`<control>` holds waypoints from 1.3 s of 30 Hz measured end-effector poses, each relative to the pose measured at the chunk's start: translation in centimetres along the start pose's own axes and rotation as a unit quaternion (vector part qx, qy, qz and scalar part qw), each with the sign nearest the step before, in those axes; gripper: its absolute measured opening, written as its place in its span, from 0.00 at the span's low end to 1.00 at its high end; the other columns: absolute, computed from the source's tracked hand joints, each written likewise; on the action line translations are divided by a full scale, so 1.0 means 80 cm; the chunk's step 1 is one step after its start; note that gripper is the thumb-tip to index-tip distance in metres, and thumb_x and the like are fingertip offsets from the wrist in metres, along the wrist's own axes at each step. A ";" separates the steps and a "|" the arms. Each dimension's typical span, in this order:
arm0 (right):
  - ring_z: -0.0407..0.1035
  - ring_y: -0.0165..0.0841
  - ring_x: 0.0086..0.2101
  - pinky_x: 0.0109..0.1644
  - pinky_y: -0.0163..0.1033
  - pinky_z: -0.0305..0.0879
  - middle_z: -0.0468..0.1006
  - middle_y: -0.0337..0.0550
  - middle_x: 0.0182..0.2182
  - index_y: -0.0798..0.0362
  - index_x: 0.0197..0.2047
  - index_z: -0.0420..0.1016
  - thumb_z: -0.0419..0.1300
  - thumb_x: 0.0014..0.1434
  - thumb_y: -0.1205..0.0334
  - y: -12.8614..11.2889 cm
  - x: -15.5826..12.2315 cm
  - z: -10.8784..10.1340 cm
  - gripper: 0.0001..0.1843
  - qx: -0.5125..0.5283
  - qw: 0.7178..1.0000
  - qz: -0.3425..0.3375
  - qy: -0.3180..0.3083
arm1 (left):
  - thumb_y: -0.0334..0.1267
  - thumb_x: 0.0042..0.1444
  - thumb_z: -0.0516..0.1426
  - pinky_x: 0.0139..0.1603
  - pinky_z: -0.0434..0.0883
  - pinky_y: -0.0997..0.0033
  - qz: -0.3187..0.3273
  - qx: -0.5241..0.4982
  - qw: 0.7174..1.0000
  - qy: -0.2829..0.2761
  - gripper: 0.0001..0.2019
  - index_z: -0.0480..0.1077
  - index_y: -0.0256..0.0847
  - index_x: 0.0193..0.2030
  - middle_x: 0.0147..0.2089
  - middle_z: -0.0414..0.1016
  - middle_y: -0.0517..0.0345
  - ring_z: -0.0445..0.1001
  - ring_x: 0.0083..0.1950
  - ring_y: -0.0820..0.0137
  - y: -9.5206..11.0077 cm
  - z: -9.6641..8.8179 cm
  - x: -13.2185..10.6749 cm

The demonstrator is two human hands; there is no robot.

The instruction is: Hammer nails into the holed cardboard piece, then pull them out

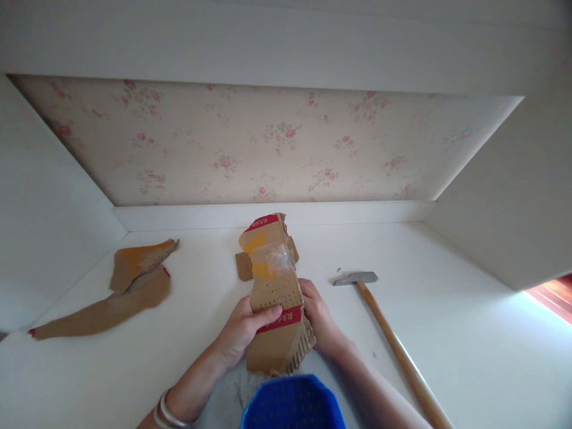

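Observation:
Both hands hold a long torn piece of brown cardboard (273,292) with red printed bands, orange patches and rows of small holes. My left hand (243,328) grips its left edge, thumb laid flat across the front face. On the right edge, my right hand (316,313) is closed around the cardboard, its fingertips hidden behind it. Below the cardboard's lower end stands a blue plastic basket (292,405). A smaller cardboard scrap (243,266) shows behind the held piece on its left side.
A hammer (388,333) with a wooden handle lies to the right on the white surface (192,357). Torn cardboard (138,292) lies at the left. White side walls and a floral-papered back panel (277,143) enclose the space.

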State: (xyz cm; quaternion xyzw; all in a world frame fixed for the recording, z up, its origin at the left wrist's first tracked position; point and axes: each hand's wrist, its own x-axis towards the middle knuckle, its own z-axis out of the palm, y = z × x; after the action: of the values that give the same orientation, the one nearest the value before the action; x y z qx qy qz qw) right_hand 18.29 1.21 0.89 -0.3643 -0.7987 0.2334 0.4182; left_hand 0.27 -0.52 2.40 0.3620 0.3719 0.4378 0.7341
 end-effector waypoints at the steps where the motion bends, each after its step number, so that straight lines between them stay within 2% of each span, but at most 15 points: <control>1: 0.70 0.45 0.47 0.50 0.50 0.70 0.78 0.51 0.44 0.48 0.44 0.81 0.58 0.64 0.58 0.000 0.000 0.000 0.11 -0.002 1.000 0.000 0.001 | 0.39 0.52 0.68 0.50 0.75 0.57 0.009 0.006 1.000 0.004 0.19 0.76 0.34 0.49 0.48 0.82 0.43 0.81 0.45 0.56 0.000 0.000 0.000; 11: 0.66 0.42 0.39 0.44 0.47 0.68 0.74 0.49 0.33 0.52 0.29 0.77 0.53 0.66 0.67 0.002 -0.001 0.003 0.16 -0.026 0.999 -0.014 0.016 | 0.39 0.51 0.68 0.47 0.75 0.61 0.023 0.046 0.998 0.037 0.19 0.76 0.34 0.48 0.47 0.82 0.44 0.80 0.44 0.58 0.002 0.002 0.002; 17: 0.65 0.41 0.39 0.43 0.45 0.67 0.74 0.47 0.31 0.52 0.27 0.74 0.53 0.65 0.72 0.005 -0.004 0.004 0.16 -0.021 0.999 -0.035 0.027 | 0.39 0.48 0.69 0.44 0.75 0.63 0.024 0.055 0.997 0.046 0.19 0.77 0.34 0.46 0.43 0.83 0.47 0.80 0.41 0.59 -0.001 0.001 0.002; 21: 0.64 0.40 0.39 0.42 0.44 0.67 0.74 0.46 0.30 0.51 0.26 0.73 0.52 0.65 0.73 0.002 -0.005 0.003 0.17 -0.017 0.998 -0.043 0.034 | 0.39 0.49 0.69 0.45 0.75 0.63 0.023 0.054 0.998 0.031 0.18 0.77 0.34 0.47 0.44 0.83 0.46 0.80 0.43 0.59 -0.002 0.001 0.002; 29: 0.67 0.39 0.37 0.39 0.43 0.67 0.75 0.45 0.31 0.49 0.28 0.75 0.56 0.66 0.67 0.003 -0.005 0.006 0.14 -0.010 0.997 -0.040 0.063 | 0.39 0.50 0.68 0.48 0.74 0.61 0.031 0.068 0.997 0.030 0.19 0.76 0.34 0.48 0.47 0.82 0.44 0.80 0.45 0.57 -0.002 0.001 0.005; 34: 0.70 0.39 0.44 0.45 0.42 0.70 0.77 0.47 0.42 0.48 0.38 0.79 0.62 0.62 0.67 0.007 -0.002 0.007 0.05 -0.003 0.996 -0.018 0.087 | 0.39 0.51 0.68 0.46 0.75 0.59 0.026 0.034 0.998 0.035 0.18 0.76 0.35 0.48 0.45 0.82 0.45 0.80 0.43 0.57 -0.003 0.001 0.005; 36: 0.70 0.38 0.44 0.46 0.41 0.70 0.76 0.46 0.43 0.48 0.41 0.78 0.62 0.62 0.68 0.007 -0.003 0.007 0.06 -0.001 0.993 -0.007 0.115 | 0.39 0.50 0.68 0.46 0.75 0.60 0.032 0.036 0.997 0.057 0.19 0.76 0.35 0.47 0.45 0.83 0.45 0.81 0.43 0.57 -0.003 0.000 0.005; 39: 0.70 0.35 0.41 0.44 0.40 0.69 0.74 0.45 0.40 0.49 0.42 0.74 0.56 0.65 0.72 0.004 -0.007 0.005 0.10 -0.003 0.981 0.013 0.195 | 0.41 0.50 0.68 0.47 0.75 0.60 0.035 0.043 0.995 0.086 0.20 0.76 0.35 0.49 0.46 0.82 0.45 0.81 0.44 0.56 -0.003 -0.001 0.007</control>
State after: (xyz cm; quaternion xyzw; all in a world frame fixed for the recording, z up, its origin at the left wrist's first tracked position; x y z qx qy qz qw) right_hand 18.27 1.00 0.16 -0.4147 -0.6979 0.1607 0.5614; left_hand 0.53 -0.07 2.00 0.3669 0.4397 0.4762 0.6673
